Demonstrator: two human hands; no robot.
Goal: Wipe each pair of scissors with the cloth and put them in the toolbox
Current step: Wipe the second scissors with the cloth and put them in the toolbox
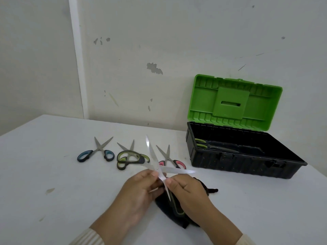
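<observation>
Just above the dark cloth (161,206) on the worktop (70,191), the left hand (139,188) pinches the opened scissors (152,155) near the pivot, the right hand (187,193) grips their handle end; blades point away, toolbox (238,167) beyond, right-hand side

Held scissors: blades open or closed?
Open: the held scissors have their two blades spread wide from the pivot, one pointing away, one rightward, above the dark cloth.
</observation>
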